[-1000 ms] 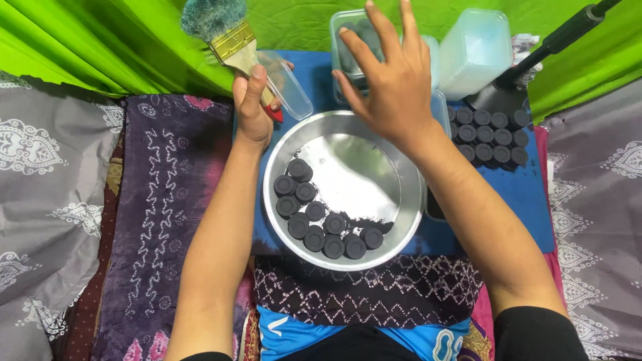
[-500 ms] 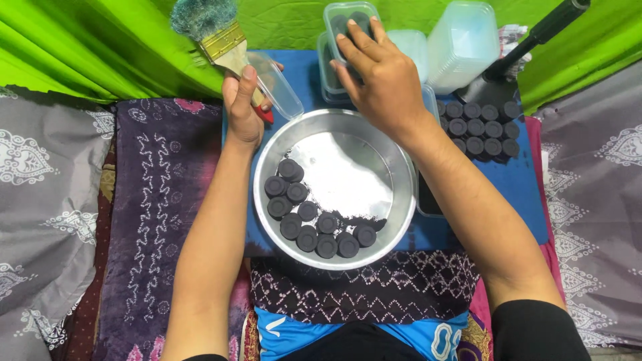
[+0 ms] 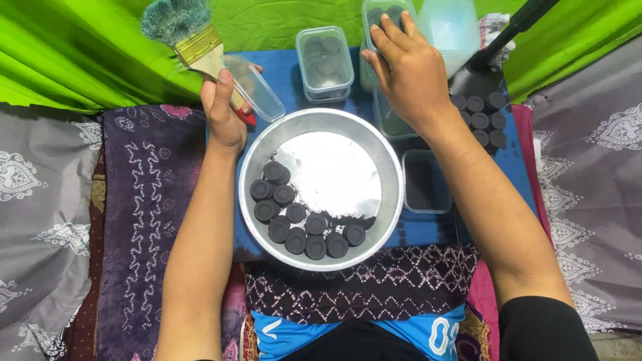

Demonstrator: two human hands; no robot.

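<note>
My left hand (image 3: 224, 110) grips a paintbrush (image 3: 190, 41) with teal bristles, a brass ferrule and a wooden handle, held upright above the bowl's left rim; the same hand also touches a clear plastic lid (image 3: 257, 87). My right hand (image 3: 408, 70) rests palm down on a clear plastic container (image 3: 382, 20) holding dark discs, fingers spread over its top. Between my arms sits a round metal bowl (image 3: 384, 167) with several black round discs (image 3: 304, 224) along its lower left side and dark powder on its bottom.
Another clear container of discs (image 3: 325, 63) stands behind the bowl. A small tub of black powder (image 3: 426, 182) and a stack of black discs (image 3: 483, 119) lie at the right. A black stand leg (image 3: 508, 33) crosses the top right. Green cloth (image 3: 67, 53) lines the back.
My right hand has moved away from above the bowl and settled onto the container at the back. The left hand still holds the brush, shifted slightly left.
</note>
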